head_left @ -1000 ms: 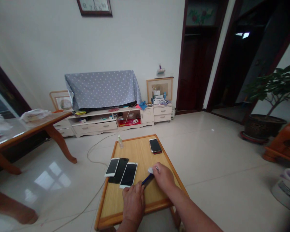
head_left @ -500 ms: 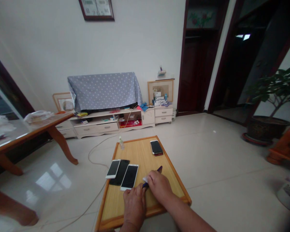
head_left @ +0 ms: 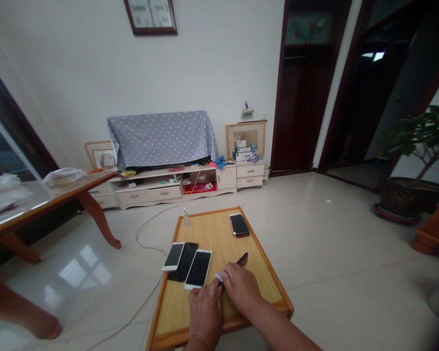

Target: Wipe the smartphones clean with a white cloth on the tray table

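My left hand (head_left: 206,312) grips the near end of a thin, dark purple-blue phone (head_left: 243,260), low over the wooden table. Its far corner sticks out past my right hand (head_left: 241,287), and the rest is mostly covered by fingers. A small white wipe (head_left: 218,277) pokes out from my closed right fingers, pressed against the phone. Left of my hands lie a white phone with a dark screen (head_left: 199,268), a black phone (head_left: 183,262) and another white phone (head_left: 174,256) that overlaps the black one.
Toward the far right of the small wooden table (head_left: 208,220) lies a stack of phones (head_left: 239,224). A clear spray bottle (head_left: 186,217) stands at its far left corner. A cable (head_left: 137,312) runs over the floor on the left, near a larger table (head_left: 95,183).
The view has shifted slightly, so everything sits a little further right and lower. My right hand has moved slightly along the dark phone with the wipe; the left keeps its hold.
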A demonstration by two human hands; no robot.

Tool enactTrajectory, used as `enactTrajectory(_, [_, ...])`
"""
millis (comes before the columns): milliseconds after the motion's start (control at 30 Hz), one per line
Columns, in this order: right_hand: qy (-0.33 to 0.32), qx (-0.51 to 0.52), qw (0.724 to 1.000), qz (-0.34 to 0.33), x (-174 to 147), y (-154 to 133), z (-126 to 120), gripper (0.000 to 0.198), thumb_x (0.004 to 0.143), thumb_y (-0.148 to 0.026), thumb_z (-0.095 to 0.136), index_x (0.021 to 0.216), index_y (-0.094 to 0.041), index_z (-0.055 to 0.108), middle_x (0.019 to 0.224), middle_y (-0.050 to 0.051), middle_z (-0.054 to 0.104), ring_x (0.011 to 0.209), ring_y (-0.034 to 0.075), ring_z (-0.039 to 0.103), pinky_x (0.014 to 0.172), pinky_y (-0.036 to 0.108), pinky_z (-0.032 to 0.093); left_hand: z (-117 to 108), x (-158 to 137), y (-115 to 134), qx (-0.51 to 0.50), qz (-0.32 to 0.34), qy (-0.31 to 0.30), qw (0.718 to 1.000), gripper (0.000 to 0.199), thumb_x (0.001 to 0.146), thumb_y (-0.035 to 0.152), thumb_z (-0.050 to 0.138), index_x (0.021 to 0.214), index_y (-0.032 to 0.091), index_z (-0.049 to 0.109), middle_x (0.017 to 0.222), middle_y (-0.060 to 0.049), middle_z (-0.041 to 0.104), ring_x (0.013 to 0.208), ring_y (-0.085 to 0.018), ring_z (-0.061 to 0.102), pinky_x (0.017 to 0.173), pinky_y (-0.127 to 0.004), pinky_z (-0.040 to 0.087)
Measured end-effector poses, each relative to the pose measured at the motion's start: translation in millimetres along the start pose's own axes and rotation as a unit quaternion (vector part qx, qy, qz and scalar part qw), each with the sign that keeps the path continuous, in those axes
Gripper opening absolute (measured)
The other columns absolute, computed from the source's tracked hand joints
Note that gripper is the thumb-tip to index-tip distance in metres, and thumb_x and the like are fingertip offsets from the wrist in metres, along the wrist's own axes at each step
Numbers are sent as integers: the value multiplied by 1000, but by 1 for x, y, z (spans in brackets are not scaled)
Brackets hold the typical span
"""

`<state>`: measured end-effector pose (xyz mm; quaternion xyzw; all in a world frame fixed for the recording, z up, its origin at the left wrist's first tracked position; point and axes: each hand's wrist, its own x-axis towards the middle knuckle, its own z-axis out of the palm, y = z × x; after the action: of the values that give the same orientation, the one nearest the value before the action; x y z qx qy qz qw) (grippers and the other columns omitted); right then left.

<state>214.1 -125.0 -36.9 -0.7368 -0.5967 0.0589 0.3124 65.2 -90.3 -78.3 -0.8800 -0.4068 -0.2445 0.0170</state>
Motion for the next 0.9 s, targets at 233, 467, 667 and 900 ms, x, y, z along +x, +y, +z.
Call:
enactTrajectory(233, [66,-16,990,120,31,58,-29,26,102,-30,42,89,-22,63,87,4,69,82,17,61,67,26,30,0,-1,0,-13,-13,-8,1000,30,104,21,34,118,24,60,94,-1,72,86,-17,65,87,-36,32])
enactTrajectory(467, [-12,4,1000,-2,1,6,-2,24,101,-33,45,88,-24,63,85,0,69,78,15,61,65,27,27,0,0,2,-17,-14,-32,999,32,104,21,32,116,24,61,98,-1,72,87,-17,65,86,-36,32])
enactTrajectory(667, [19,-19,996,84,19,28,-16,25,101,-32,45,87,-22,63,85,2,70,78,16,61,64,28,26,-1,2,3,-18,-19,-25,999,31,104,24,32,117,22,60,93,-3,72,87,-17,65,87,-37,33])
enactTrajectory(900, [24,0,997,69,14,25,-14,24,101,-32,45,89,-23,64,85,1,70,79,15,61,65,27,29,3,1,1,-15,-18,-20,1000,30,104,23,33,116,23,60,97,-2,73,85,-17,65,86,-36,33])
